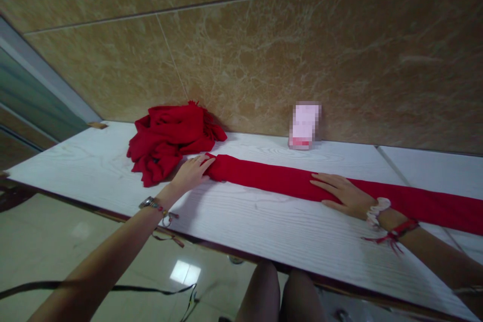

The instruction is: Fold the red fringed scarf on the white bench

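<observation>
L hand [192,170] touches the L end of a long, flat red cloth strip [271,177] running frame ctr to R edge on a white wood-grain tabletop [241,221]; can't tell if fingers pinch it. R hand [347,197], ctr-right, lies on strip, thumb apart from fingers. Crumpled red fringed cloth [173,133], left of ctr.

Far side: wall [241,50] of brown, marbled panels, glossy, pale veining; thin light joints [156,13] run across it, one dropping towards the desk [75,156]. Desk long and narrow, set against the wall; top white, wood-grained, with a dark seam [392,165] at right. Near edge dark brown. Far left: pale frame [41,69] on a slant, greenish panel [30,98] beside it, material unclear. Floor [147,266] below, pale and shiny, carrying a bright four-sided reflection [185,272]. Light rather dim overall.
</observation>
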`<action>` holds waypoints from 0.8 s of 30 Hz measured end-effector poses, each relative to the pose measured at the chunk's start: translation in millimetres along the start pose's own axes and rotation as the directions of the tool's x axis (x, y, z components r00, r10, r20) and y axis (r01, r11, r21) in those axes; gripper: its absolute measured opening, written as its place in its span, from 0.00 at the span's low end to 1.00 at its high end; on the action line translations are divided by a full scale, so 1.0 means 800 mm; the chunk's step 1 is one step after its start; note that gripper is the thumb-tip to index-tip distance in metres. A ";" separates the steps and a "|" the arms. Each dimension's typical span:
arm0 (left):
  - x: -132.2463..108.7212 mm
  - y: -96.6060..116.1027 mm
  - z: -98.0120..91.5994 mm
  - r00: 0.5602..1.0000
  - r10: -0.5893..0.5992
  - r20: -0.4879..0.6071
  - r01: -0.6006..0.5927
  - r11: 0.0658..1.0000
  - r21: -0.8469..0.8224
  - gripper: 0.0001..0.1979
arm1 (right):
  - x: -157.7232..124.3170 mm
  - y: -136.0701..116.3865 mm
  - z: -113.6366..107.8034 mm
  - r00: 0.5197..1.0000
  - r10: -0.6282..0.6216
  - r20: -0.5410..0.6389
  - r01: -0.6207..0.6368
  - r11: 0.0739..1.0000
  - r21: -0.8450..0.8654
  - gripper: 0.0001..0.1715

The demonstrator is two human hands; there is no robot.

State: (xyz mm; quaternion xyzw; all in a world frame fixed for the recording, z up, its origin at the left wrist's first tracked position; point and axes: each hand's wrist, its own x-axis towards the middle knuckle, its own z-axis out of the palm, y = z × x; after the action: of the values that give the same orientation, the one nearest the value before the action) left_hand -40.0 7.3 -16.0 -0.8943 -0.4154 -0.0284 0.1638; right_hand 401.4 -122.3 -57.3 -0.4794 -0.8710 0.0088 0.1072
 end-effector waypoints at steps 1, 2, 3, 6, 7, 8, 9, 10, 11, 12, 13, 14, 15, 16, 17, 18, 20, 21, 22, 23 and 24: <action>0.001 0.000 -0.003 1.000 -0.025 0.018 0.025 1.000 0.002 0.22 | 0.000 0.000 0.000 1.000 -0.003 0.002 0.003 1.000 0.000 0.30; 0.002 -0.002 -0.005 0.997 -0.067 0.033 0.067 0.998 0.004 0.21 | 0.000 0.001 0.000 1.000 -0.007 0.004 0.007 1.000 -0.001 0.30; 0.002 -0.007 -0.006 0.991 -0.125 0.036 0.125 0.992 0.004 0.21 | 0.000 0.001 0.001 1.000 -0.008 0.004 0.008 1.000 -0.001 0.30; -0.004 -0.033 -0.004 0.935 -0.353 -0.028 0.352 0.936 -0.028 0.22 | -0.002 0.003 0.004 1.000 -0.005 -0.007 0.005 1.000 -0.006 0.30; -0.008 -0.043 -0.002 0.905 -0.423 -0.043 0.421 0.906 -0.052 0.22 | -0.002 0.004 0.005 1.000 -0.003 -0.012 0.003 1.000 -0.007 0.30; -0.012 -0.052 0.001 0.879 -0.475 -0.040 0.471 0.878 -0.080 0.22 | -0.002 0.005 0.006 1.000 -0.002 -0.015 0.002 1.000 -0.009 0.30; -0.017 -0.059 0.005 0.865 -0.501 -0.022 0.497 0.862 -0.102 0.24 | -0.002 0.005 0.006 1.000 -0.002 -0.015 0.002 1.000 -0.009 0.31; -0.021 -0.064 0.008 0.870 -0.494 0.001 0.490 0.864 -0.115 0.25 | -0.002 0.005 0.006 1.000 -0.002 -0.014 0.002 1.000 -0.008 0.31; -0.025 -0.066 0.012 0.892 -0.452 0.019 0.451 0.885 -0.117 0.27 | -0.002 0.005 0.006 1.000 -0.002 -0.011 0.002 1.000 -0.007 0.31; -0.028 -0.066 0.014 0.922 -0.386 0.023 0.386 0.916 -0.110 0.28 | -0.002 0.004 0.006 1.000 -0.002 -0.006 0.002 1.000 -0.006 0.30; -0.029 -0.064 0.017 0.952 -0.305 0.013 0.304 0.947 -0.098 0.29 | -0.002 0.004 0.005 1.000 -0.002 0.001 0.002 1.000 -0.006 0.30; -0.030 -0.062 0.018 0.976 -0.219 -0.006 0.218 0.972 -0.086 0.30 | -0.001 0.003 0.004 1.000 -0.001 0.003 0.002 1.000 -0.007 0.30; -0.030 -0.059 0.019 0.990 -0.136 -0.025 0.133 0.988 -0.076 0.30 | -0.001 0.001 0.003 1.000 0.000 0.005 0.000 1.000 -0.008 0.30; -0.029 -0.058 0.020 0.997 -0.063 -0.037 0.060 0.996 -0.069 0.29 | 0.000 0.001 0.001 1.000 0.003 0.009 -0.003 1.000 -0.009 0.31; -0.027 -0.057 0.021 0.999 -0.007 -0.039 0.004 0.998 -0.064 0.29 | 0.000 0.000 0.000 1.000 0.008 0.011 -0.008 1.000 -0.009 0.31; -0.026 -0.057 0.023 0.999 0.035 -0.031 -0.036 0.998 -0.058 0.29 | 0.001 -0.001 -0.002 1.000 0.014 0.016 -0.014 1.000 -0.008 0.30; -0.024 -0.060 0.027 0.998 0.069 0.000 -0.069 0.997 -0.040 0.30 | 0.003 -0.001 -0.006 0.999 0.014 0.037 -0.014 1.000 -0.007 0.30; -0.023 -0.062 0.029 0.998 0.065 0.012 -0.065 0.997 -0.031 0.31 | 0.004 -0.001 -0.009 0.999 0.009 0.050 -0.008 1.000 -0.011 0.30; -0.023 -0.063 0.032 0.998 0.056 0.021 -0.056 0.998 -0.025 0.31 | 0.005 -0.001 -0.012 0.998 0.000 0.058 0.001 1.000 -0.021 0.29; -0.023 -0.064 0.034 0.998 0.048 0.027 -0.048 0.999 -0.022 0.31 | 0.006 -0.001 -0.014 0.998 -0.010 0.063 0.013 0.999 -0.039 0.28; -0.023 -0.064 0.037 0.999 0.043 0.033 -0.042 0.999 -0.022 0.30 | 0.007 -0.001 -0.016 0.998 -0.025 0.063 0.029 0.998 -0.063 0.27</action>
State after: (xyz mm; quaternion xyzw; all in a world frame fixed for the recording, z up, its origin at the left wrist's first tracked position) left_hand -92.9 33.7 -33.4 -0.9050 -0.3987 -0.0144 0.1480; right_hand 400.6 -119.4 -43.5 -0.4701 -0.8802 -0.0057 0.0647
